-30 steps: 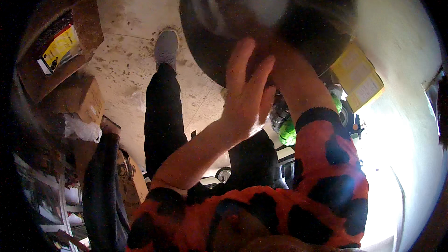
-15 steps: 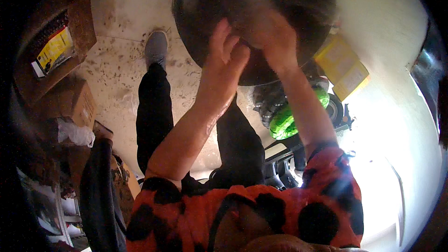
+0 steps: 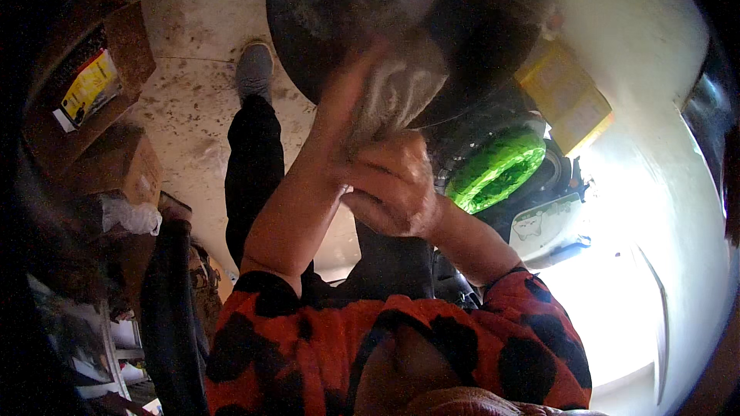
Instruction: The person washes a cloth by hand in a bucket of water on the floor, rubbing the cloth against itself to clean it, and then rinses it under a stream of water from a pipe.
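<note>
A large round dark tub (image 3: pixel 293 38) fills the top of the view, with a pale grey, cloudy patch inside it. Over its near edge hangs a greyish, wet-looking cloth (image 3: pixel 405 88), bunched and folded. My right hand (image 3: pixel 395 185) is closed around the cloth's lower end, close to my left wrist. Along the cloth's left side lies my left hand (image 3: pixel 356 81), reaching over the tub. Motion smears its fingers, so their grip on the cloth does not show clearly.
Right of the tub are a yellow box (image 3: pixel 566 96) and a bright green ring-shaped thing (image 3: pixel 497 169) beside a pale lidded item (image 3: pixel 547 229). Cardboard boxes (image 3: pixel 123 169) line the left side. My shoe (image 3: pixel 254 69) stands on the stained floor (image 3: pixel 189 100).
My right hand has drawn back from over the tub toward my body, down beside my left wrist. The greyish cloth now shows between my hands. My left hand's fingers have become blurred.
</note>
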### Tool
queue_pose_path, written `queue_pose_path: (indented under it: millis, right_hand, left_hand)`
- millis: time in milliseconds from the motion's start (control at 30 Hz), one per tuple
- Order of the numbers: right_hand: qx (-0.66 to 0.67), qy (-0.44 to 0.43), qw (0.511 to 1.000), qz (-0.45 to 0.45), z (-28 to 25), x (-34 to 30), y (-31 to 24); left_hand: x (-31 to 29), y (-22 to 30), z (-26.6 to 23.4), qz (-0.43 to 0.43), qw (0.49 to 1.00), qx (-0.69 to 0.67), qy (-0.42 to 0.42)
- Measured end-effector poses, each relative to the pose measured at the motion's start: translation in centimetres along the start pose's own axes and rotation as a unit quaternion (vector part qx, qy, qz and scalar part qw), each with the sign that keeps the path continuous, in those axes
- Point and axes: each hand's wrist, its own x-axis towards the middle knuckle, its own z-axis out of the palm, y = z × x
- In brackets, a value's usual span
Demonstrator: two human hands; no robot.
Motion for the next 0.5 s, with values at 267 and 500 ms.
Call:
queue_pose_path:
  millis: [267, 500]
  right_hand:
    - [-0.067, 0.186, 0.968, 0.153, 0.4, 4.2, 10.4]
    - [0.052, 0.147, 0.983, 0.093, 3.4, 2.3, 3.5]
  left_hand:
    - [-0.4, -2.5, 4.0, 0.13, 0.989, 0.049, -0.041]
    - [0.2, 0.8, 2.6, 0.036, 0.97, -0.106, -0.216]
